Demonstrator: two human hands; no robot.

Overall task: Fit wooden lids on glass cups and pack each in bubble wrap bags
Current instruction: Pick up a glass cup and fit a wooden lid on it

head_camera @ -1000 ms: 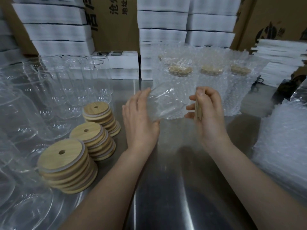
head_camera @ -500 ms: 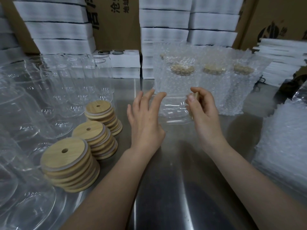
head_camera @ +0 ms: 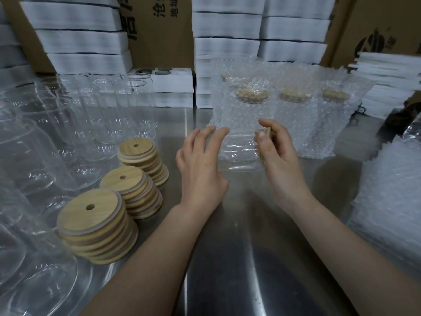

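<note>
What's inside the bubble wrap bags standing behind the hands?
Through at least three bubble wrap bags, a tan wooden lid shows near each top. Whatever sits beneath the lids is blurred out by the bubbles.

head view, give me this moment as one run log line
step: fitting lid | left hand: open, by cup | right hand: pinches lid at cup mouth

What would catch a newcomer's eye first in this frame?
Centre frame, the right hand pinches a wooden lid next to a clear glass cup tipped on its side, with the left hand open beside it. Three stacks of lids sit to the left; bubble-wrapped cups stand behind.
</note>
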